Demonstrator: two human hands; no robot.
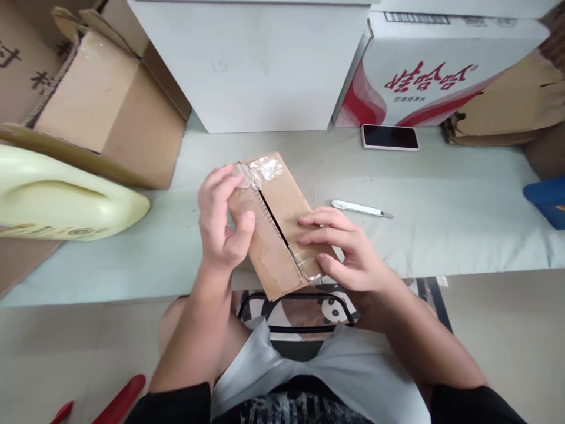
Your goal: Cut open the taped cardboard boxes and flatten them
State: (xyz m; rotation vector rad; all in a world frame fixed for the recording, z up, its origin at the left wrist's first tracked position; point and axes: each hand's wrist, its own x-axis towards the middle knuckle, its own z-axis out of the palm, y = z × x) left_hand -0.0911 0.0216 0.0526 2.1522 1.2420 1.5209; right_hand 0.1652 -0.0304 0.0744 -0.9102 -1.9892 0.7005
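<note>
The fingers of the left hand point(220, 227) are spread apart from the thumb, their tips at the far taped corner of the cardboard box point(282, 227) and the thumb over its flap; whether they pinch the clear tape point(267, 169) there, I cannot tell. The fingers of the right hand point(348, 247) lie slightly spread on the other flap, bent and not closed around anything. The box is between both hands, at the front edge of the counter point(176, 259), with its near corner reaching over that edge; so a strong push toward the body could tip it toward the lap. A dark gap runs between the flaps, and its border looks rough, so pulling the tape hard may tear the cardboard. Just beyond the right hand lies a white cutter point(357, 208) with its blade uncovered; a careless sweep could meet it. The phone point(391, 137), farther back, seems out of danger.
</note>
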